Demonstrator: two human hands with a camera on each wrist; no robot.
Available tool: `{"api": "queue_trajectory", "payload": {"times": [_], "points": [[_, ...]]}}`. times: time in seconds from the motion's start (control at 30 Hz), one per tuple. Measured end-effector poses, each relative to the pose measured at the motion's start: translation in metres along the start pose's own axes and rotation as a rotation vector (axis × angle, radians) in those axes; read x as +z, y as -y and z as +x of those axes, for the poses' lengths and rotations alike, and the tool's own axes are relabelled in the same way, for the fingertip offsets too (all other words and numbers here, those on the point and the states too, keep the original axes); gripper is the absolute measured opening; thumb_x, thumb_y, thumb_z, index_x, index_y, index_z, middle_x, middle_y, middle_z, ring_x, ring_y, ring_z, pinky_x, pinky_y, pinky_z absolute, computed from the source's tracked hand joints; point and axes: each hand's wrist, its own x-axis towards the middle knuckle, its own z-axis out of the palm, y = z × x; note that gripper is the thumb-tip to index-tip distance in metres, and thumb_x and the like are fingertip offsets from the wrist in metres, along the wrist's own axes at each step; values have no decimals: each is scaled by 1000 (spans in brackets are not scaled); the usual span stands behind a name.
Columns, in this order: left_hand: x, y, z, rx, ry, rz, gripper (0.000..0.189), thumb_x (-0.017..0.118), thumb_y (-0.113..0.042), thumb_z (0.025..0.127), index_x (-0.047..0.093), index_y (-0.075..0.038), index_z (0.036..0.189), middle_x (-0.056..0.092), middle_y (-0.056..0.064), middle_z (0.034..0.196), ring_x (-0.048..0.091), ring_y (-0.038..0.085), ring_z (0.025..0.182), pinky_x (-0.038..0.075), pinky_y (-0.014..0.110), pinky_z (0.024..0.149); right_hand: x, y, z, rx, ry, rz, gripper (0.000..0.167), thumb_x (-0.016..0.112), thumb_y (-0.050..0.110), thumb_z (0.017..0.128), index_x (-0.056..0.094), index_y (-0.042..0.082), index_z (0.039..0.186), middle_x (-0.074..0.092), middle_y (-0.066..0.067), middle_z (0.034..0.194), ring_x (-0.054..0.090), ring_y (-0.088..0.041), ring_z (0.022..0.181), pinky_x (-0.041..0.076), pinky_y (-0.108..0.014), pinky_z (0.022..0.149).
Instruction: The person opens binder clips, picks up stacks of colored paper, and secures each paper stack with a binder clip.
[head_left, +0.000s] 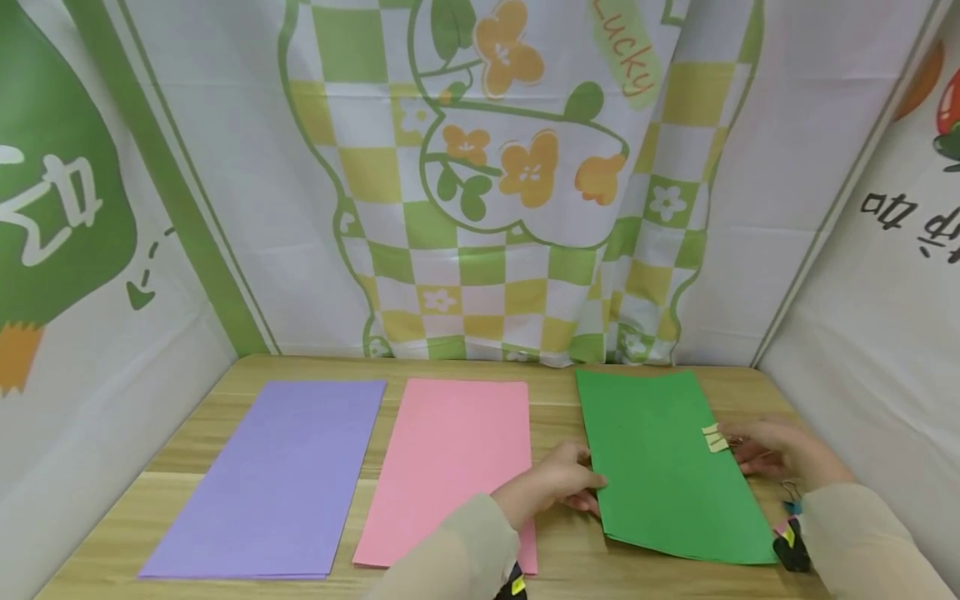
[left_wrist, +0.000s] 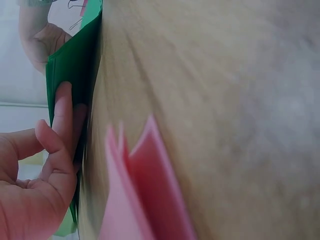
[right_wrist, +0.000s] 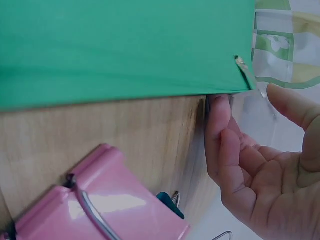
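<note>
Green paper sheets (head_left: 660, 467) lie at the right of the table, a yellow binder clip (head_left: 716, 438) on their right edge. My left hand (head_left: 566, 479) holds their left edge, thumb on top and fingers (left_wrist: 62, 102) underneath. At the right edge, my right hand (head_left: 780, 450) is beside the clip. In the right wrist view its fingertips (right_wrist: 218, 107) touch the paper from below, and its thumb is apart from them, near the clip's wire handle (right_wrist: 267, 102). A pink binder clip (right_wrist: 110, 200) and a teal binder clip (right_wrist: 170, 205) lie on the table below that edge.
Pink paper sheets (head_left: 457, 467) lie in the middle of the wooden table (head_left: 202, 433), their layers spread apart at the near corner in the left wrist view. Purple paper sheets (head_left: 277, 475) lie at the left. A patterned cloth (head_left: 517, 275) hangs behind the table.
</note>
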Motion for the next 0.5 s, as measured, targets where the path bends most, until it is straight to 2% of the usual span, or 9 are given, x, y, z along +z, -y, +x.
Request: {"api": "queue_trajectory", "payload": {"times": [0.13, 0.27, 0.4, 0.5], "points": [[-2, 0, -2, 3, 17, -5, 38, 65, 0, 93, 54, 2, 129, 69, 13, 80, 69, 18, 54, 47, 15, 43, 0, 0, -1, 4, 2, 38, 36, 56, 30, 98, 65, -5, 103, 66, -3, 74, 67, -10, 63, 54, -17, 57], [-5, 2, -4, 4, 42, -5, 44, 63, -2, 94, 49, 5, 135, 68, 15, 81, 75, 32, 70, 47, 15, 43, 0, -1, -1, -5, 11, 61, 35, 56, 27, 98, 66, -6, 102, 67, -2, 72, 68, -10, 62, 55, -17, 57], [-11, 3, -6, -9, 71, -8, 57, 61, -6, 96, 35, 10, 144, 69, 18, 83, 75, 36, 78, 48, 15, 45, 0, -3, 1, -8, 16, 62, 37, 55, 27, 99, 66, -8, 105, 67, -1, 72, 69, -10, 63, 55, -17, 59], [-16, -1, -9, -20, 97, -15, 59, 60, -8, 96, 33, 11, 145, 72, 20, 83, 75, 37, 81, 50, 16, 47, -1, -3, 1, -6, 16, 57, 39, 54, 27, 99, 65, -9, 107, 68, -1, 72, 69, -10, 64, 55, -18, 59]]}}
